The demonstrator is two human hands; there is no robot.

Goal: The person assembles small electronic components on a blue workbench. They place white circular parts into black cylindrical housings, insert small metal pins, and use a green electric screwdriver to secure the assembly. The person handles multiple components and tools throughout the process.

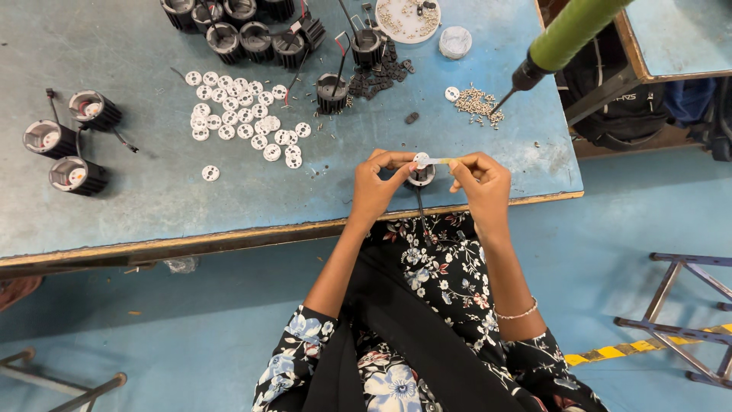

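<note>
My left hand grips a small black round lamp housing at the near edge of the blue table, a black wire hanging down from it. Its fingertips touch a small white round disc on top of the housing. My right hand pinches a thin pale stick whose tip meets the white disc. Both hands are close together, just above the table edge.
Many white discs lie spread on the blue table. Three assembled housings sit at the left, more black housings at the back. A screw pile, a white plate and a hanging green-handled screwdriver are at right.
</note>
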